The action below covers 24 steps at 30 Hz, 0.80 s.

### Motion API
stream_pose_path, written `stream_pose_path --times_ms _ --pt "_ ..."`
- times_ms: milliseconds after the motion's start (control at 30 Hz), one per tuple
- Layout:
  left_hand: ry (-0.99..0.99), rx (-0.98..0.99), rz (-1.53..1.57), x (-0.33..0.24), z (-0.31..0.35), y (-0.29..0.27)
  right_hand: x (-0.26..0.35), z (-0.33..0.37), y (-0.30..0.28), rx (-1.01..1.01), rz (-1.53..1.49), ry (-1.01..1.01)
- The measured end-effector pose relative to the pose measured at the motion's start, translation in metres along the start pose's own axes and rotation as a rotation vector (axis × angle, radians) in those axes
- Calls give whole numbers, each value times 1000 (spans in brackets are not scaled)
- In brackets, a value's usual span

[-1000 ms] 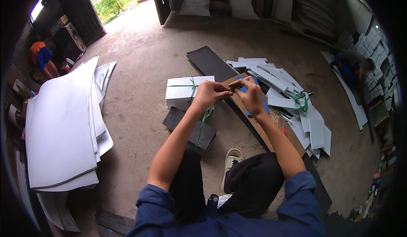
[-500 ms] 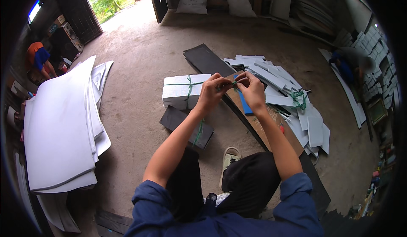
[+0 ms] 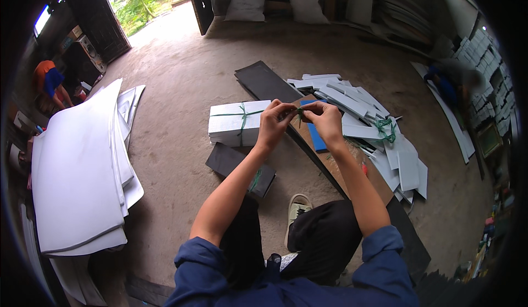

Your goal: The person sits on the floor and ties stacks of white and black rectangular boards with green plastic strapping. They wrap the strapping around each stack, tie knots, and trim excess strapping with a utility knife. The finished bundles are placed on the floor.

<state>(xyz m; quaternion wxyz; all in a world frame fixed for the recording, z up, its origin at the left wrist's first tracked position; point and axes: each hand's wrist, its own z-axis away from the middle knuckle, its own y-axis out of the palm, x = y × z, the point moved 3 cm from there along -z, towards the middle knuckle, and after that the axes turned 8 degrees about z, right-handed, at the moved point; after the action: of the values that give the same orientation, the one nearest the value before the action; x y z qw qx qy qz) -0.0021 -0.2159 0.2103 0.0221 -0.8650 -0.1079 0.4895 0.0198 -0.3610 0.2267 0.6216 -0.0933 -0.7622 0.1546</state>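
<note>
My left hand [image 3: 273, 121] and my right hand [image 3: 325, 121] meet fingertip to fingertip above a brown board [image 3: 352, 164]. Both pinch a short piece of green twine [image 3: 300, 112] between them. Left of it sits a stack of white strips [image 3: 234, 123], bound crosswise with green twine. A dark bundle [image 3: 224, 161], also tied in green, lies in front of that stack, partly behind my left forearm. Under my right hand a flat blue piece [image 3: 317, 136] rests on the board. A tangle of green twine [image 3: 386, 130] lies on loose white strips [image 3: 360, 101] to the right.
Large white sheets [image 3: 80, 169] are stacked at the left. A long dark board [image 3: 267, 79] lies beyond my hands. One person [image 3: 50, 86] bends at the far left, another [image 3: 448, 81] at the right near piled white pieces [image 3: 481, 70]. A small red-handled item [image 3: 364, 168] lies on the brown board.
My hands have shifted slightly left, staying together with the twine pinched between them. The view has tilted a little, so most things sit slightly differently in the picture.
</note>
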Motion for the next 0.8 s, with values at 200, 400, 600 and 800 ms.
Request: stream_pose_path --times_ms 200,400,600,800 --pt "-109 111 110 15 1 11 -6 -2 -1 -121 237 -43" --pt "-407 319 454 34 5 17 -6 7 -4 -105 237 -116" --pt "-434 83 637 39 6 25 -7 6 2 -158 257 -275" --pt "-505 92 592 45 4 17 -8 9 5 -145 273 -278"
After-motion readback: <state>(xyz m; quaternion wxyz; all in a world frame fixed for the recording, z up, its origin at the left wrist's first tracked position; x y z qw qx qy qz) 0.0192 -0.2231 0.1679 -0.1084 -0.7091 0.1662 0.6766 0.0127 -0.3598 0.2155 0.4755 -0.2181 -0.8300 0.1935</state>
